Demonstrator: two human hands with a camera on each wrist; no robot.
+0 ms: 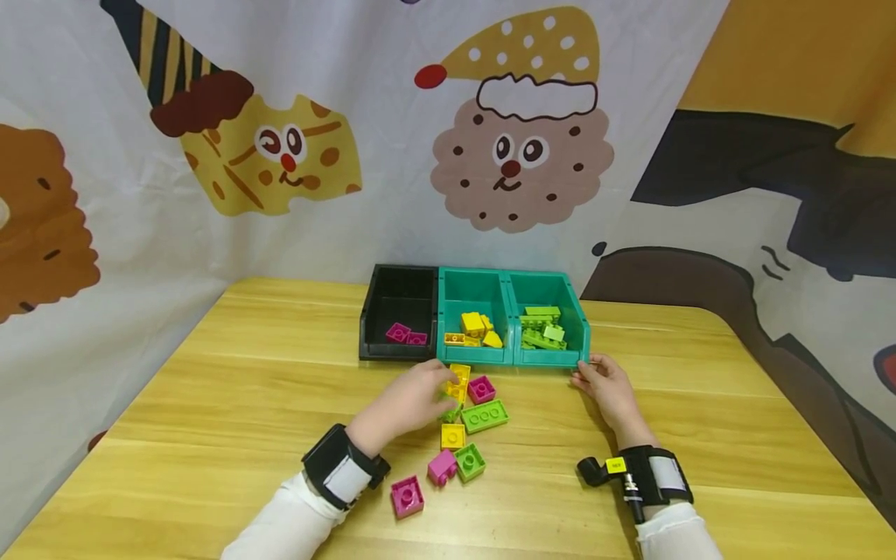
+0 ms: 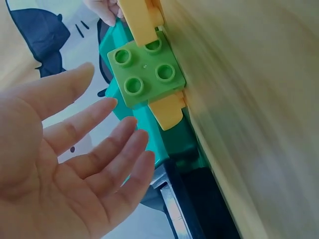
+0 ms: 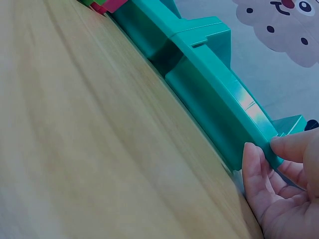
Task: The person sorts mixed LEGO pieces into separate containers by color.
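Observation:
My left hand is over the left side of the loose toy bricks, its fingers loosely spread. In the left wrist view a green building brick stands just beyond the fingertips, with a gap visible between them. A yellow brick lies by those fingers, partly covered in the head view. At the far right, my right hand pinches the front corner of the right teal bin between thumb and fingers. Near the left hand are a magenta brick and a long green brick.
A black bin with magenta pieces stands left of a middle teal bin holding yellow ones. The right bin contains green bricks. Closer in lie a yellow brick, a green brick and two magenta ones, including one magenta brick.

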